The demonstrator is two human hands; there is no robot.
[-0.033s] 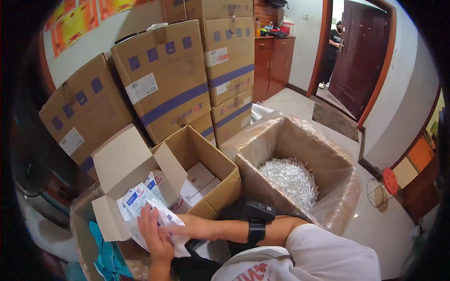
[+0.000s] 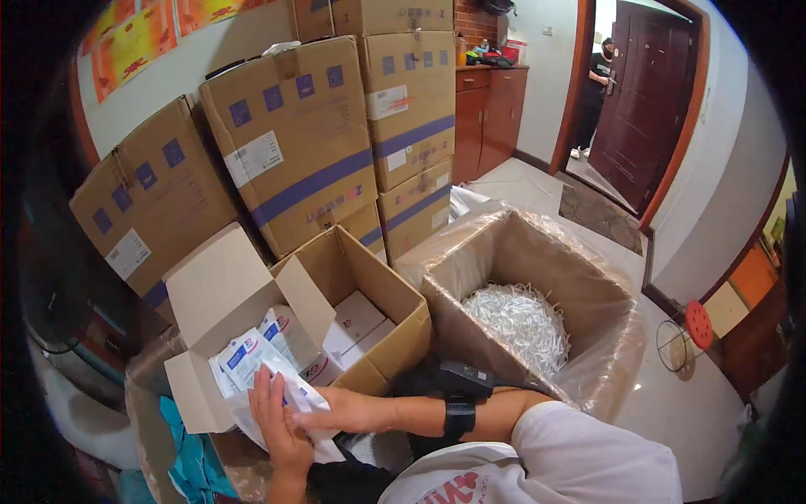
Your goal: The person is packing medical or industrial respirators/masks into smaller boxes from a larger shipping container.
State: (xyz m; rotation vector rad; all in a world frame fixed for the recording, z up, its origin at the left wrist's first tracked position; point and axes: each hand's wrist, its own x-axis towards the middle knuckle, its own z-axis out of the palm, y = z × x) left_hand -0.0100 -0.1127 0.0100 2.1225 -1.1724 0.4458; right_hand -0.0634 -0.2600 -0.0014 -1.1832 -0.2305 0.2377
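A white plastic packet with blue print is held between my two hands at the near side of an open white carton. My left hand lies along the packet with fingers straight and close together. Reaching across from the right, my right hand presses on the packet, its fingertips partly hidden behind the left hand. Similar flat packets stand inside the carton. The packet's lower end shows below my right wrist.
Beside the carton, a brown box holds white cartons. To its right, a plastic-lined box contains white stringy pieces. Tall cardboard boxes are stacked behind. Turquoise material lies lower left. A person stands at the doorway.
My right hand and the packet have shifted very slightly. Everything else looks the same.
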